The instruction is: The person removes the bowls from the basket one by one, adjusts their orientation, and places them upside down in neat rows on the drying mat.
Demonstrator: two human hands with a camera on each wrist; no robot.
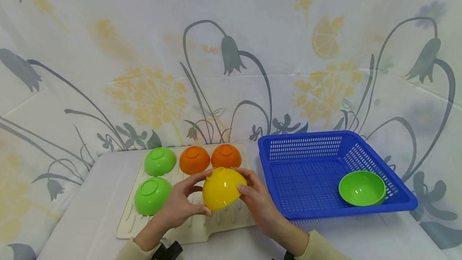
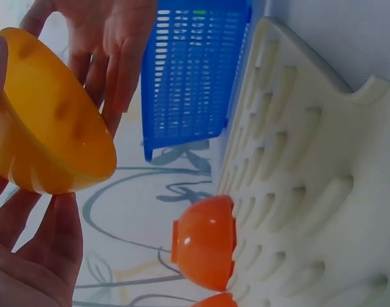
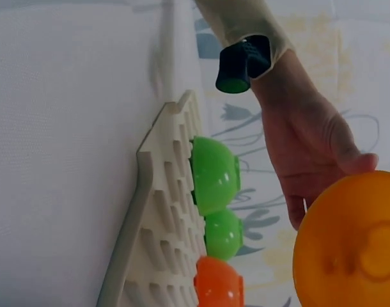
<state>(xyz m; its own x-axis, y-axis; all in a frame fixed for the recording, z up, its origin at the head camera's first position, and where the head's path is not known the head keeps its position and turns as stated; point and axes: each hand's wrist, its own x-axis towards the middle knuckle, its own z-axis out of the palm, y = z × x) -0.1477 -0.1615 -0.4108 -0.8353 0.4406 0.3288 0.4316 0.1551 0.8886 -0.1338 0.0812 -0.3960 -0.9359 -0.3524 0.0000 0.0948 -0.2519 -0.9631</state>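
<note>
Hands hold a yellow bowl point(image 1: 223, 188) up in the air, just over the white drying mat point(image 1: 231, 220). The left hand point(image 1: 180, 206) has its fingers and thumb curled round one side of the bowl, and the right hand point(image 1: 257, 198) wraps its fingers round the other side. The bowl is tipped, with its bottom turned toward the person. It looks like thin plastic, so it is likely very light and hard, not squishy. It should not break if it drops, but its shiny round sides may be slippery. The best place to take hold looks like the rim, or both round sides at once, the way the two hands do now. On the mat, behind the hands, four more bowls sit upside down: two green bowls point(image 1: 160, 161) at the left and two orange bowls point(image 1: 195, 159) next to them. To the right of the mat stands a blue basket point(image 1: 306, 147) with holes in its walls. One green bowl point(image 1: 362, 188) sits right way up in the basket's near right corner. Flowery cloth point(image 1: 231, 51) hangs behind everything.
</note>
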